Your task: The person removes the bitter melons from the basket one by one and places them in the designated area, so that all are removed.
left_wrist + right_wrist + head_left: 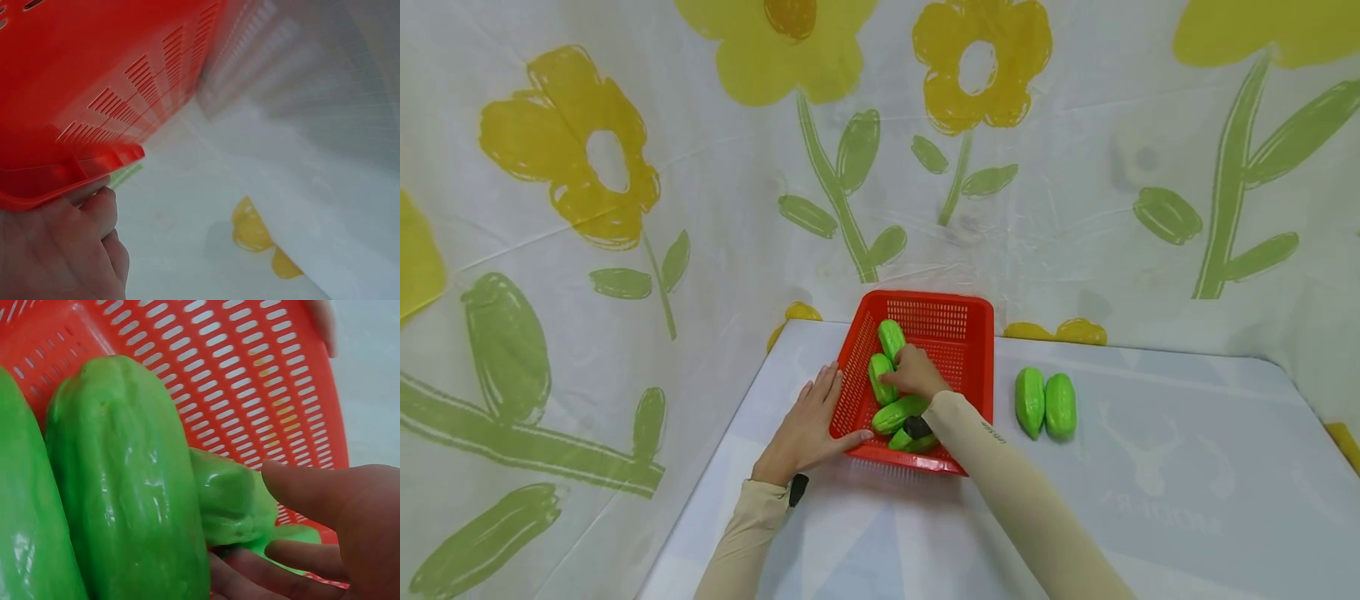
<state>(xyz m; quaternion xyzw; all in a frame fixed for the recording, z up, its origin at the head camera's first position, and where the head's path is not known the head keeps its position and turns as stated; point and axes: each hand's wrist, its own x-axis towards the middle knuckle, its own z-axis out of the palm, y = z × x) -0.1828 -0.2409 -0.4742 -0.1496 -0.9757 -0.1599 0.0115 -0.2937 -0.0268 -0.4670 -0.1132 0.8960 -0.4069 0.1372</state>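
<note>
A red perforated basket point(980, 350) holds several green ridged gourds point(898, 413). The left hand point(805, 429) lies along its left side, fingers fairly straight and thumb at the near-left corner; in the left wrist view, that hand point(69, 250) touches the basket point(75, 81) under its rim. Inside the basket, the right hand point(917, 372) is at the upper-left gourds. The right wrist view has thumb and fingers of the right hand point(331, 531) around the end of a gourd point(228, 494), beside two larger-looking gourds point(128, 481); the fingertips are partly hidden.
Two more green gourds point(1046, 403) lie side by side on the table point(1150, 517), to the right of the basket. A white curtain point(715, 275) printed with yellow flowers hangs behind and at the left of the table.
</note>
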